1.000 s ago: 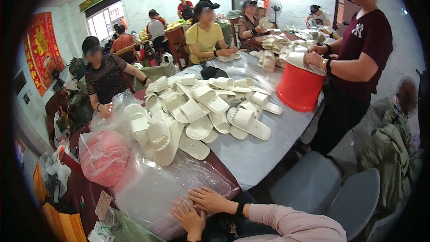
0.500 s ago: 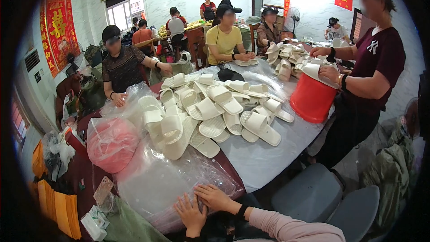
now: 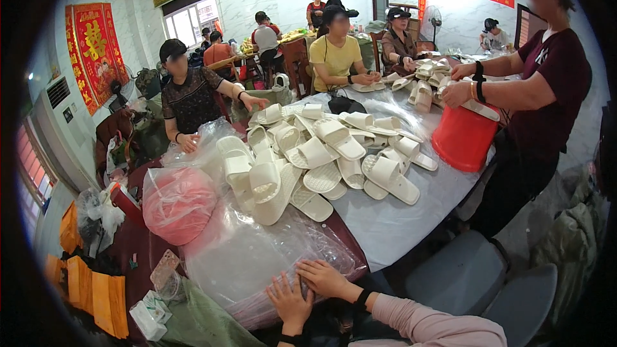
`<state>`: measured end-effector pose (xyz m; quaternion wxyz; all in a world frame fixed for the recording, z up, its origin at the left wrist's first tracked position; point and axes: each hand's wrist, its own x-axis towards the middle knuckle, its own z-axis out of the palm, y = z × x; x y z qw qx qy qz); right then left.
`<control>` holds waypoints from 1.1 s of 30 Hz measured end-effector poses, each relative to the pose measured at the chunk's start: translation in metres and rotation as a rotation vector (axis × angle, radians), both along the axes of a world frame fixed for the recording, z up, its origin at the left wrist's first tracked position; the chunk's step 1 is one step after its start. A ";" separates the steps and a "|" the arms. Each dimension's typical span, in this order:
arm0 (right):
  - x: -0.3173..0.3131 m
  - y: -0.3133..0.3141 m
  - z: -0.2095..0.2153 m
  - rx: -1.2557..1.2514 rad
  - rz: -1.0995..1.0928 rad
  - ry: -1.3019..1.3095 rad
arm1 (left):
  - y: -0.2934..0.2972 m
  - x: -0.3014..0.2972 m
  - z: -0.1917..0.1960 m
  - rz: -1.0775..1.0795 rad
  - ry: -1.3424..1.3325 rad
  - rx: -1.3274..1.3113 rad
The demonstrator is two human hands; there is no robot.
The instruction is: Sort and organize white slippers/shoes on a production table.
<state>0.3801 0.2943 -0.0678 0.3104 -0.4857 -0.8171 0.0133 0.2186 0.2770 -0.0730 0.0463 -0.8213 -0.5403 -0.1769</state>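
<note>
Side by side at the table's near edge, my left hand (image 3: 292, 302) and my right hand (image 3: 328, 278) lie flat on a stack of clear plastic bags (image 3: 250, 270). The fingers of both are stretched out, and I see nothing held in either. Beyond them rises a heap of white slippers (image 3: 324, 151), loosely piled, some on their sides. A pink bundle in clear plastic (image 3: 178, 205) sits to the left of the heap.
At the right a person in a dark red shirt handles a slipper on an upturned red bucket (image 3: 464, 138). Other people sit around the table's far side. Grey chairs (image 3: 456, 273) stand at my right. A tissue pack (image 3: 150, 315) and yellow envelopes (image 3: 96, 295) are at the left.
The whole scene has shifted to the right in the picture. My hands still rest flat on the plastic. The person at the red bucket has moved both hands on the slipper.
</note>
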 end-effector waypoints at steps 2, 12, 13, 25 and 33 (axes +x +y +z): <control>0.000 0.001 -0.001 0.006 0.003 0.006 | 0.000 0.000 0.001 -0.003 0.002 0.001; 0.001 0.001 -0.002 0.054 0.018 0.035 | -0.001 0.001 0.002 -0.004 0.008 -0.004; 0.000 0.001 -0.002 0.055 0.018 0.040 | -0.001 0.001 0.001 0.000 -0.001 -0.004; 0.000 0.000 0.001 0.031 0.010 0.061 | 0.000 0.000 -0.001 -0.001 0.022 -0.003; 0.001 0.001 0.000 0.029 0.016 0.055 | -0.001 0.002 0.001 -0.002 0.022 0.009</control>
